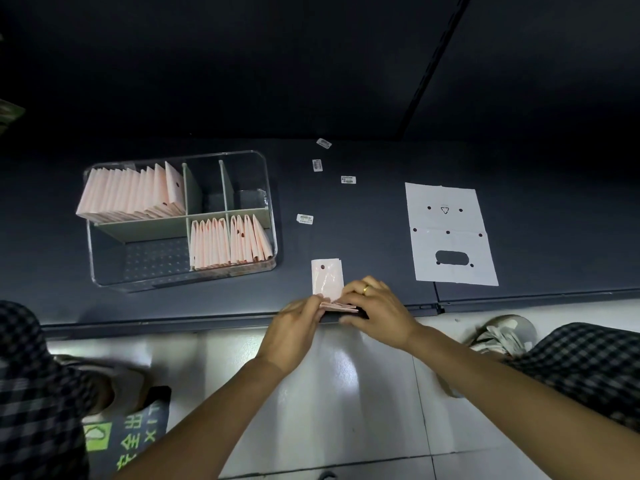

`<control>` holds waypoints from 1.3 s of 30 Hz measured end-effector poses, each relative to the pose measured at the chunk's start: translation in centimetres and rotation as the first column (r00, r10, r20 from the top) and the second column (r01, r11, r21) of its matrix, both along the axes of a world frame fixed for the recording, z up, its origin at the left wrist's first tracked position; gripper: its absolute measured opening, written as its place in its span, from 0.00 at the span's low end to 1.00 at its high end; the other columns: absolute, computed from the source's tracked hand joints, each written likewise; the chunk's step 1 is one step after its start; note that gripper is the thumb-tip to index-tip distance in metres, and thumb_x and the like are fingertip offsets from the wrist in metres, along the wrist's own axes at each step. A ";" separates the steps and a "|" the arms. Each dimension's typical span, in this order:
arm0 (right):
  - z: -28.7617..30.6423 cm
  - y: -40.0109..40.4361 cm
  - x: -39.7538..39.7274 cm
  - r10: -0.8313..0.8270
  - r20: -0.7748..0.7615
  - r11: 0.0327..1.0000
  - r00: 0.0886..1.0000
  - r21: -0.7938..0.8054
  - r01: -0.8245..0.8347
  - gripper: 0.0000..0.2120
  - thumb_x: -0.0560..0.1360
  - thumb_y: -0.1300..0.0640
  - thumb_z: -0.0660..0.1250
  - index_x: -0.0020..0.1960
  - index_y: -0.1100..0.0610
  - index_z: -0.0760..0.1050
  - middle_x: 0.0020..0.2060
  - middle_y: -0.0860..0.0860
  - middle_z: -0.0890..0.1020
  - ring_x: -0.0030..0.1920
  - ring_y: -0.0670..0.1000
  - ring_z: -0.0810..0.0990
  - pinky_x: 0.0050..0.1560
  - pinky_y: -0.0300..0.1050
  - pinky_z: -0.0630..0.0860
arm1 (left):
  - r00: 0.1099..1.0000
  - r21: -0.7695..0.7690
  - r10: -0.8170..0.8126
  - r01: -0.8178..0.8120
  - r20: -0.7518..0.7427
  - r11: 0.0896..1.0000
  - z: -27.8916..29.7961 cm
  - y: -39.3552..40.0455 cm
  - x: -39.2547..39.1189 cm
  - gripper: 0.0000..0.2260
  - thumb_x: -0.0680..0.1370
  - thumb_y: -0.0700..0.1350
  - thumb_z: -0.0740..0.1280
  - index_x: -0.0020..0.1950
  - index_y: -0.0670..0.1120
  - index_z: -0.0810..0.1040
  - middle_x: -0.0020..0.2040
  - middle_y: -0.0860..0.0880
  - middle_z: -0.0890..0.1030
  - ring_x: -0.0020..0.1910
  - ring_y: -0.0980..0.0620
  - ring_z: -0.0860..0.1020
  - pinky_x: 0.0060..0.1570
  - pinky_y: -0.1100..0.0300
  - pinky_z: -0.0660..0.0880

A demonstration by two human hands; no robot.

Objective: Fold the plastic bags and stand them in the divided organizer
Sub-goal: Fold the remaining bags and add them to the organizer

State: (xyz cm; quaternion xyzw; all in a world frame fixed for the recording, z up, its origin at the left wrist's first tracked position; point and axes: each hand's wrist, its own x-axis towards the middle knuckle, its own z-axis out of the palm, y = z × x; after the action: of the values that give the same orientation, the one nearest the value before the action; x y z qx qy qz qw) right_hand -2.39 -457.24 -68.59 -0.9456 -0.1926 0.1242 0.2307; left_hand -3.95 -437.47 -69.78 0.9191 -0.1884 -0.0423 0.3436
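Pinching a pink plastic bag [328,279] at the near edge of the dark desk [363,220], you work the fold with both hands close together. Your left hand [294,323] has its fingers curled onto the bag's folded lower end, while your right hand [374,308], a gold ring [365,289] on one finger, curls over the same end from the other side; the bag's upper part lies flat on the desk beyond your fingertips, a punched hole showing near its top.

Seen from the head camera, the clear divided organizer [270,188] stands to the left on the desk, well apart from your hands. Folded pink bags [131,194] stand in a row in its far left compartment, and more folded bags [230,242] stand in the two near right compartments; grey dividers [145,227] separate the sections.

To the right lies an unfolded white bag [450,233], flat, with a cut-out handle slot and small holes. Four small barcode labels [305,218] are scattered on the desk between the organizer and the white bag.

Below the desk edge, pale floor tiles [346,393] show, with checked trouser legs [588,358] at both sides and a shoe [502,336] on the right.
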 end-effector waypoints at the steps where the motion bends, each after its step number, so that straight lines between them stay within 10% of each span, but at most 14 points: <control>1: -0.1 0.3 -0.3 -0.069 -0.004 0.997 0.998 0.032 0.069 0.13 0.73 0.50 0.69 0.56 0.54 0.80 0.52 0.47 0.79 0.53 0.51 0.72 0.57 0.49 0.68 | 1.000 0.003 0.016 -0.016 -0.011 1.000 0.0 0.0 0.0 0.06 0.80 0.41 0.62 0.53 0.40 0.76 0.49 0.43 0.81 0.47 0.42 0.78 0.43 0.55 0.73; 14: 0.3 3.5 0.6 -0.512 -0.189 0.859 0.838 -0.137 0.493 0.21 0.78 0.45 0.61 0.30 0.51 0.61 0.43 0.51 0.72 0.53 0.55 0.70 0.50 0.45 0.66 | 0.895 -0.151 0.367 -0.411 -0.253 0.899 0.3 -1.6 1.5 0.09 0.75 0.40 0.69 0.53 0.46 0.72 0.40 0.52 0.77 0.47 0.51 0.72 0.40 0.64 0.63; 19: 0.6 3.9 1.6 -0.530 -0.217 0.846 0.820 -0.193 0.496 0.23 0.77 0.45 0.61 0.28 0.52 0.62 0.46 0.54 0.76 0.56 0.58 0.71 0.52 0.46 0.67 | 0.983 0.048 0.143 -0.150 0.114 0.988 0.7 -1.4 0.9 0.17 0.71 0.40 0.73 0.58 0.42 0.75 0.57 0.45 0.77 0.56 0.42 0.75 0.54 0.50 0.74; 22: 0.8 3.8 2.0 -0.531 -0.231 0.844 0.816 -0.235 0.482 0.23 0.77 0.44 0.62 0.27 0.52 0.63 0.48 0.55 0.78 0.57 0.58 0.71 0.52 0.46 0.68 | 0.982 0.332 -0.162 0.121 0.098 0.936 -0.1 -1.0 0.6 0.30 0.77 0.50 0.66 0.74 0.40 0.61 0.76 0.43 0.60 0.75 0.44 0.58 0.73 0.47 0.54; 26: 1.0 4.0 1.6 -0.534 -0.135 0.831 0.835 -0.265 0.489 0.14 0.77 0.44 0.62 0.42 0.54 0.76 0.52 0.55 0.78 0.58 0.57 0.72 0.55 0.47 0.69 | 0.964 0.589 -0.264 0.226 -0.022 0.776 -1.3 0.0 0.6 0.35 0.80 0.63 0.45 0.72 0.43 0.29 0.72 0.46 0.29 0.69 0.50 0.26 0.69 0.54 0.27; 29: 0.5 4.4 0.5 -0.443 0.149 0.881 0.884 -0.114 0.460 0.16 0.78 0.49 0.61 0.62 0.56 0.72 0.62 0.54 0.74 0.61 0.56 0.71 0.62 0.48 0.67 | 0.962 0.616 -0.267 0.239 -0.048 0.751 -1.1 -0.2 0.6 0.36 0.79 0.64 0.44 0.71 0.43 0.27 0.71 0.45 0.27 0.68 0.49 0.25 0.69 0.54 0.27; 32: -0.1 4.4 0.3 -0.086 0.105 0.992 0.991 -0.079 0.094 0.23 0.82 0.53 0.53 0.75 0.57 0.58 0.75 0.51 0.60 0.75 0.49 0.56 0.75 0.43 0.46 | 0.963 0.622 -0.264 0.240 -0.057 0.745 -1.2 -0.3 0.6 0.36 0.79 0.65 0.44 0.71 0.43 0.29 0.72 0.45 0.29 0.70 0.48 0.27 0.69 0.52 0.27; 39: -1.2 2.8 0.3 0.001 0.064 0.961 0.998 -0.277 0.017 0.32 0.81 0.42 0.49 0.77 0.57 0.43 0.77 0.49 0.45 0.74 0.45 0.37 0.75 0.46 0.36 | 0.962 0.576 -0.264 0.253 -0.066 0.777 -0.9 0.0 0.9 0.38 0.79 0.65 0.49 0.75 0.43 0.34 0.75 0.46 0.33 0.71 0.49 0.29 0.71 0.54 0.29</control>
State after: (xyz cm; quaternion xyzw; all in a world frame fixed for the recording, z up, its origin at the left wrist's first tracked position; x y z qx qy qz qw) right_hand -2.10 -454.44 -69.78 -0.9729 -0.1766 0.1187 0.0903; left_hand -3.04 -437.44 -70.63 0.9455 -0.2939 -0.1356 0.0366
